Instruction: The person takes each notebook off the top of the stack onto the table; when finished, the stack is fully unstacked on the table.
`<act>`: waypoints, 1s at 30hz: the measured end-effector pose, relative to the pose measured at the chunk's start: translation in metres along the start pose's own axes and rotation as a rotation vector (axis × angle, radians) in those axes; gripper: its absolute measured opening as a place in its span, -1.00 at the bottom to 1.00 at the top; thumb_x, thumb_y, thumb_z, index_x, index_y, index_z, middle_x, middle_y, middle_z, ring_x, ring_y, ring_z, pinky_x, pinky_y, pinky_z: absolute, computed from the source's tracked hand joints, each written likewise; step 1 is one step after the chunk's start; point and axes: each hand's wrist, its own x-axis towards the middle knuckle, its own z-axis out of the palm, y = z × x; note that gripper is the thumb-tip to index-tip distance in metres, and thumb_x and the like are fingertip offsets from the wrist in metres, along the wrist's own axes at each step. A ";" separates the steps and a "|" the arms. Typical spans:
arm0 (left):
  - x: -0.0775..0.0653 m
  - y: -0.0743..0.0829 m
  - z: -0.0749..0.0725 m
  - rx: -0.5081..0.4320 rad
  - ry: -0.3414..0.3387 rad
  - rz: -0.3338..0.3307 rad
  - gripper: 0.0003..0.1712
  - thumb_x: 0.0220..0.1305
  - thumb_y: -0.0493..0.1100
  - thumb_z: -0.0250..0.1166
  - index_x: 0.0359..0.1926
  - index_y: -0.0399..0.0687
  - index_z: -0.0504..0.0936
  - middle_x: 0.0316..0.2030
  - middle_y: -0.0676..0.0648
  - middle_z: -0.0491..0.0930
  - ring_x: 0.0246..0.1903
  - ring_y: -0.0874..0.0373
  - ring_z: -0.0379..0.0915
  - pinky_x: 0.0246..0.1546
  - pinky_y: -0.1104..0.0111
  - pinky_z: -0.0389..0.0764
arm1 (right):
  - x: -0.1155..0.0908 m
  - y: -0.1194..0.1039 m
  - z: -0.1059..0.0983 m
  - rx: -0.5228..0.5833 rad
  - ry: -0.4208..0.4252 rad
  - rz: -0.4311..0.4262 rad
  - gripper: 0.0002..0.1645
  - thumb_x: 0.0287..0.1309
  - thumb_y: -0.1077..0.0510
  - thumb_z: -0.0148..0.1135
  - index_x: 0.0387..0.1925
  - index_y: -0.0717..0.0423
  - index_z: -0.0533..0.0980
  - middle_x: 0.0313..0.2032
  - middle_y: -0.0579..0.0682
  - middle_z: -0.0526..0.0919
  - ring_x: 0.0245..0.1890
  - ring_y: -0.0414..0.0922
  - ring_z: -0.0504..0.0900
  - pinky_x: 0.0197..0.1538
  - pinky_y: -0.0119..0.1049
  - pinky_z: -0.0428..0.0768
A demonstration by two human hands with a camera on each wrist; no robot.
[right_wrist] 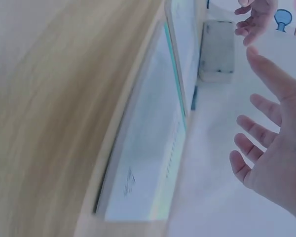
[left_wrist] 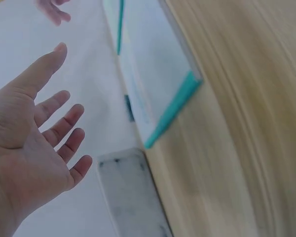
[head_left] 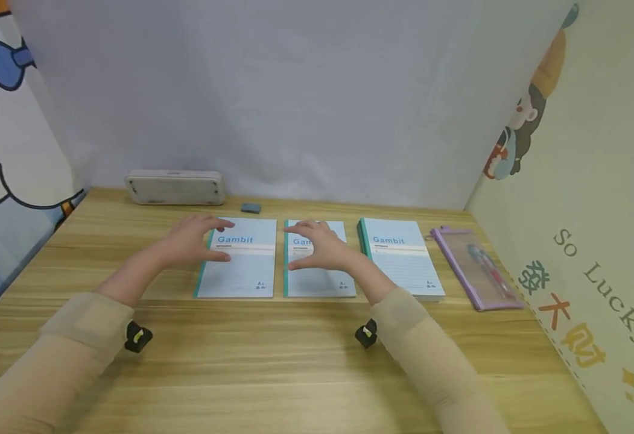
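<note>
Three piles of white "Gambit" notebooks with teal spines lie in a row on the wooden table. My left hand hovers over the left notebook, thumb and fingers spread apart with nothing between them. Over the middle notebook hangs my right hand, spread the same way and pointing left. The right notebook stack looks thicker and lies beyond that hand. In the left wrist view the left hand shows its bare palm; the right wrist view shows the right hand holding nothing.
A pale oblong case stands at the back left, with a small grey eraser-like block beside it. A purple-edged mesh pouch with pens inside lies at the right. A white cloth wall closes off the back.
</note>
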 end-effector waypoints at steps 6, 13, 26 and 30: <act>0.004 0.026 -0.006 0.014 0.037 0.031 -0.12 0.04 0.25 0.37 0.32 -0.02 0.34 0.11 -0.19 0.45 0.15 -0.19 0.19 0.12 -0.15 0.23 | -0.022 0.017 -0.016 0.032 0.043 -0.010 -0.07 -0.02 -0.16 0.40 0.37 -0.12 0.24 0.39 0.10 0.15 0.39 0.07 0.04 0.32 0.12 0.17; 0.010 0.061 -0.004 -0.020 0.091 0.071 -0.16 0.08 0.15 0.38 0.34 -0.02 0.32 0.13 -0.16 0.42 0.19 -0.17 0.14 0.14 -0.12 0.26 | -0.053 0.033 -0.037 0.003 0.111 0.007 -0.08 0.00 -0.13 0.40 0.38 -0.09 0.23 0.37 0.04 0.19 0.37 0.07 0.08 0.32 0.12 0.16; 0.037 0.112 0.025 -0.136 0.288 0.165 -0.09 0.09 0.17 0.37 0.39 0.02 0.22 0.30 -0.12 0.25 0.32 -0.08 0.07 0.27 -0.08 0.15 | -0.113 0.082 -0.067 -0.003 0.260 0.049 -0.14 0.02 -0.06 0.40 0.34 0.03 0.28 0.31 0.11 0.29 0.33 0.14 0.18 0.28 0.18 0.21; 0.045 0.125 0.036 -0.154 0.286 0.180 -0.04 0.07 0.18 0.38 0.41 0.02 0.17 0.33 -0.11 0.22 0.34 -0.06 0.06 0.30 -0.09 0.11 | -0.128 0.099 -0.066 -0.013 0.278 0.071 -0.15 0.02 -0.04 0.40 0.32 0.09 0.30 0.32 0.18 0.26 0.34 0.19 0.15 0.28 0.23 0.17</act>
